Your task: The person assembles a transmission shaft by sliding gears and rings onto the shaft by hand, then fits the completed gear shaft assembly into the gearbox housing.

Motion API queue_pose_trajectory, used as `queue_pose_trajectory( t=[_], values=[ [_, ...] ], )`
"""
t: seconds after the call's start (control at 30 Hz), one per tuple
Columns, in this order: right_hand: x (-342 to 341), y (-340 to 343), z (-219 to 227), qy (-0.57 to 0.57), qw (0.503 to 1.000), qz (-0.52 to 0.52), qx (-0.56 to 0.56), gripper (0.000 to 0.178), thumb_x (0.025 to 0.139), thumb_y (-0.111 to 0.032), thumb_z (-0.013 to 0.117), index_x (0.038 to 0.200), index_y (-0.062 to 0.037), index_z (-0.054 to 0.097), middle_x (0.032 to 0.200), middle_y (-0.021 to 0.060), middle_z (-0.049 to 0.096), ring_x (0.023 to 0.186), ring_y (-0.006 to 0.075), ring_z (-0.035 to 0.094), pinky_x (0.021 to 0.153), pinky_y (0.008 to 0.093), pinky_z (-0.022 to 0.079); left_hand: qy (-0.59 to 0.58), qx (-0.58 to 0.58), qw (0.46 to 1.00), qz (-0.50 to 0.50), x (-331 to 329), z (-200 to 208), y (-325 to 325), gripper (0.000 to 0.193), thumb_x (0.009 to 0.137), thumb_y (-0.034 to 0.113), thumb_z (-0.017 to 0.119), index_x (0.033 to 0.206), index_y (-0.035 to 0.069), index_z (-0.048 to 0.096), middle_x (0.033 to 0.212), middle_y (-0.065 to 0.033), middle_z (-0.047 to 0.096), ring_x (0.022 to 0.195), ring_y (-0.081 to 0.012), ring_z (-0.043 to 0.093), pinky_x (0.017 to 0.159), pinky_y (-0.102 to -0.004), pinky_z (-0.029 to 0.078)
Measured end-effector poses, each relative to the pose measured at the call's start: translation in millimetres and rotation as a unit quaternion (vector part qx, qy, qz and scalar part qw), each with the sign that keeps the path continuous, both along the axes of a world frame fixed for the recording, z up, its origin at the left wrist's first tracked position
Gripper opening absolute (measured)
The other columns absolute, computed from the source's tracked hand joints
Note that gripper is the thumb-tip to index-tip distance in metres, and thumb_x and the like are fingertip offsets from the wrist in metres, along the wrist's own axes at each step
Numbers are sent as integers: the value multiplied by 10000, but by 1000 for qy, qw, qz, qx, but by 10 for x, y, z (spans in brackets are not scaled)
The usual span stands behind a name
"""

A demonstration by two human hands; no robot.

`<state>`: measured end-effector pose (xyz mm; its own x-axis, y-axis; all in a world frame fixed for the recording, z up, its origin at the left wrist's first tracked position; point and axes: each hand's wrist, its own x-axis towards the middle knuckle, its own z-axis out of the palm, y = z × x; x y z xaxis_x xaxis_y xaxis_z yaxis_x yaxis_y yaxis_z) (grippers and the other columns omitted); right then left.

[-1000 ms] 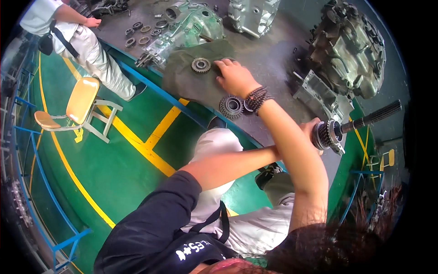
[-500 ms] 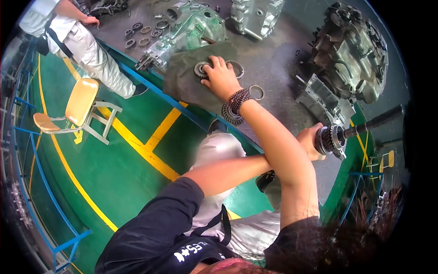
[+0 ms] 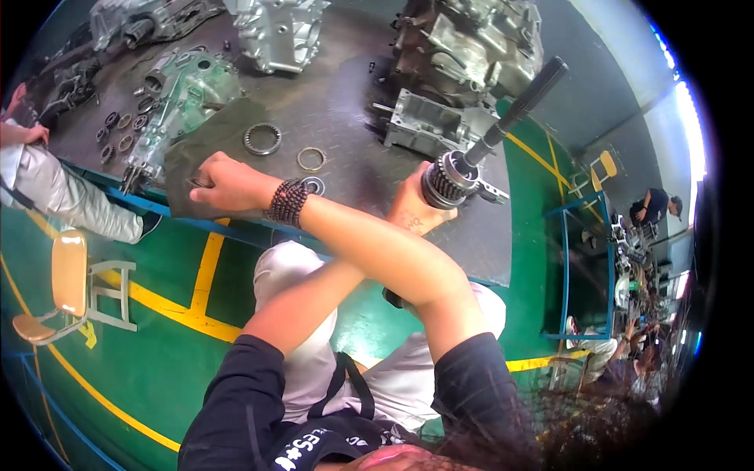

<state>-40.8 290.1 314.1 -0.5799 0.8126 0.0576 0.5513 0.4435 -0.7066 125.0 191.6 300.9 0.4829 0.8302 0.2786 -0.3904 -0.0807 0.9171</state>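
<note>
My forearms cross, the right one over the left. At the right, my left hand is closed round the gear end of a splined gear shaft, which tilts up to the right. A gear cluster sits at its lower end. My right hand, with beaded bracelets at the wrist, is over the dark cloth near the table edge. Its fingers curl round a small gear, mostly hidden. Beside that hand lie a toothed ring, a thinner brass-toned ring and a smaller ring partly behind my forearm.
Gearbox housings stand across the metal table; a large one is at the back right. Several small gears lie at the left. A person stands there, near a chair. Other people are at far right.
The view has turned right, bringing more people into sight. My right hand has drawn the small gear nearer the cloth's edge, away from the toothed ring. My left hand still holds the gear shaft.
</note>
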Motion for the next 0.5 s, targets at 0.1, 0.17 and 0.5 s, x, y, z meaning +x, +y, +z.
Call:
queue_pose_trajectory(
  t=[0.1, 0.17, 0.5],
  values=[
    [211, -203, 299, 176, 984, -17, -34, 441, 943, -393, 687, 1057, 32, 652, 1229, 248, 599, 1150, 367, 583, 994, 412, 477, 4, 11, 1000, -11, 69, 38, -70, 633, 659, 43, 866, 1226, 42, 585, 1105, -51, 695, 1011, -136, 651, 951, -312, 506],
    [432, -458, 753, 245, 965, -17, -87, 462, 958, -407, 688, 1111, 25, 633, 1248, 219, 610, 1086, 294, 635, 935, 389, 512, 9, 33, 999, -3, 54, 33, -49, 662, 677, 59, 862, 1265, 36, 562, 1145, -59, 686, 1033, -145, 651, 960, -316, 504],
    [1958, -1876, 2823, 212, 926, -200, 241, 306, 931, -260, 758, 1053, 13, 697, 1171, 113, 723, 940, 137, 676, 867, 286, 535, -40, 32, 999, -6, -34, 121, -156, 536, 682, 18, 825, 1162, 58, 590, 1050, -20, 678, 958, -124, 631, 916, -291, 499]
  ],
)
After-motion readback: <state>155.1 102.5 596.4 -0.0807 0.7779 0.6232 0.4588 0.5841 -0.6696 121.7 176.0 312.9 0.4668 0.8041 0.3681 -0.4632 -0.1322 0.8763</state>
